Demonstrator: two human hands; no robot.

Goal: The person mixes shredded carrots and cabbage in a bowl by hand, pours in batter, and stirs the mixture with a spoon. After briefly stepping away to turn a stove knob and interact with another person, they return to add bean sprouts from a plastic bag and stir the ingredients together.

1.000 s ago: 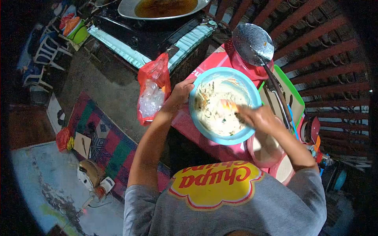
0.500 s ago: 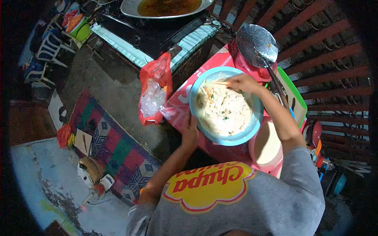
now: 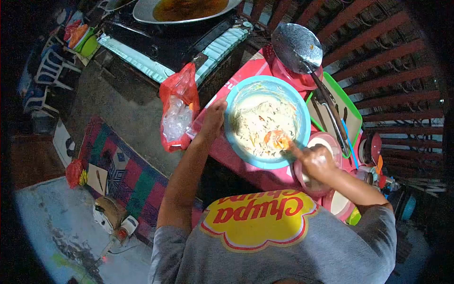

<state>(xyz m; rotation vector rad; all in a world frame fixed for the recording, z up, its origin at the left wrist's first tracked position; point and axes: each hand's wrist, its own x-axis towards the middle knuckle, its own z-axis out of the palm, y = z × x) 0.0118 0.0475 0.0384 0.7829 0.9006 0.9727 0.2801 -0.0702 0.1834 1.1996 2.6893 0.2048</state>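
A light blue bowl (image 3: pixel 305 128) holds a pale, wet batter (image 3: pixel 255 118) flecked with orange and green shreds. My left hand (image 3: pixel 215 118) grips the bowl's rim on the left side. Over the near right rim, my right hand (image 3: pixel 319 161) is closed, with whitish smears on its back, and its fingers point into the batter. Something orange (image 3: pixel 276 140) lies in the mix just beyond those fingertips; whether it is a utensil or food I cannot make out. The bowl rests on a pink-covered table (image 3: pixel 222 151).
A red plastic bag (image 3: pixel 177 113) with clear bags sits left of the bowl. Behind stand a large skimmer (image 3: pixel 298 47) and a green-rimmed tray (image 3: pixel 352 111) with utensils. Pink tubs (image 3: pixel 338 201) are at right. A pan of brown oil (image 3: pixel 189 9) sits on the stove (image 3: pixel 142 35).
My right hand has swept from the bowl's far side to its near right side, through the batter. My left hand has shifted farther up the left rim.
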